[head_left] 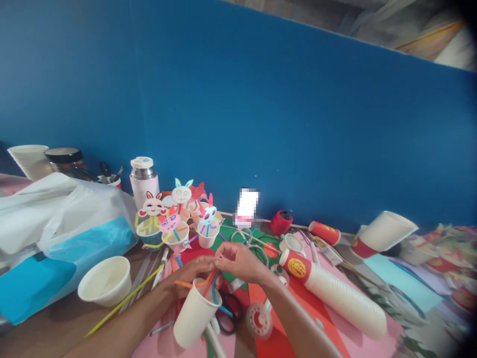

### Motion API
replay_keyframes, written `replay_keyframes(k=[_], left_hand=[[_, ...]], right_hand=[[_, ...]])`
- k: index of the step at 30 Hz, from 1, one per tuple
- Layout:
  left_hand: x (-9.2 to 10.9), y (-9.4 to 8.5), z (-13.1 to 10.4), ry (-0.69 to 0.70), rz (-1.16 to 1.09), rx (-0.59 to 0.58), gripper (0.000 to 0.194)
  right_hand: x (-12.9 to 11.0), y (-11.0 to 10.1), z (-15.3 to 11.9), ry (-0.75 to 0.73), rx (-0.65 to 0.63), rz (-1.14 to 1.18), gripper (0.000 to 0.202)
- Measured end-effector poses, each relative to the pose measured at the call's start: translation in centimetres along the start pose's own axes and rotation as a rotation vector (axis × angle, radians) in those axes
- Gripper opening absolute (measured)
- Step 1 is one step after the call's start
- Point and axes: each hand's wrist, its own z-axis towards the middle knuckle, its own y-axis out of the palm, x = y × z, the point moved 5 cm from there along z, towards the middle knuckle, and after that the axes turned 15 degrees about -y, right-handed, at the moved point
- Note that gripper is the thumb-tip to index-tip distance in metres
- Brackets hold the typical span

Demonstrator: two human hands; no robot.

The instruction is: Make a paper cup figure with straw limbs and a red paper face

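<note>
A white paper cup (194, 318) stands tilted in front of me. Orange and blue pipe cleaners (215, 284) come out of its top. Above the rim, my left hand (194, 269) has its fingers closed at the upper ends of these strands. My right hand (240, 261) meets it there, thumb and fingertips pinched together. The exact grip of both hands is partly hidden by the fingers. Just behind stand several finished paper-cup figures; one has a white bunny face (182, 194), another a pink face (170, 223).
A long stack of paper cups (346, 298) lies at right, near a tape roll (259, 320). Black-handled scissors (231, 314) lie beside the cup. A white bowl (104, 282), a yellow pipe cleaner (124, 301) and a plastic bag (70, 214) are at left. A blue partition (261, 109) rises behind.
</note>
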Motion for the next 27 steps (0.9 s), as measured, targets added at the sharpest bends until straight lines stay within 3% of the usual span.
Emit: replay_keyframes(k=[7, 14, 21, 27], left_hand=[[-0.4, -0.1, 0.3, -0.031, -0.14, -0.05, 0.03], [-0.7, -0.7, 0.3, -0.028, -0.246, -0.053, 0.025], [-0.7, -0.6, 0.4, -0.025, -0.274, -0.075, 0.021], [0.4, -0.2, 0.0, -0.04, -0.289, -0.104, 0.031]], right_hand=[[0.3, -0.3, -0.1, -0.021, -0.012, 0.117, 0.017], [0.3, -0.3, 0.1, 0.057, 0.024, 0.337, 0.024], [0.8, 0.0, 0.2, 0.029, 0.085, 0.232, 0.028], [0.6, -2.0, -0.1, 0.057, 0.081, 0.347, 0.03]])
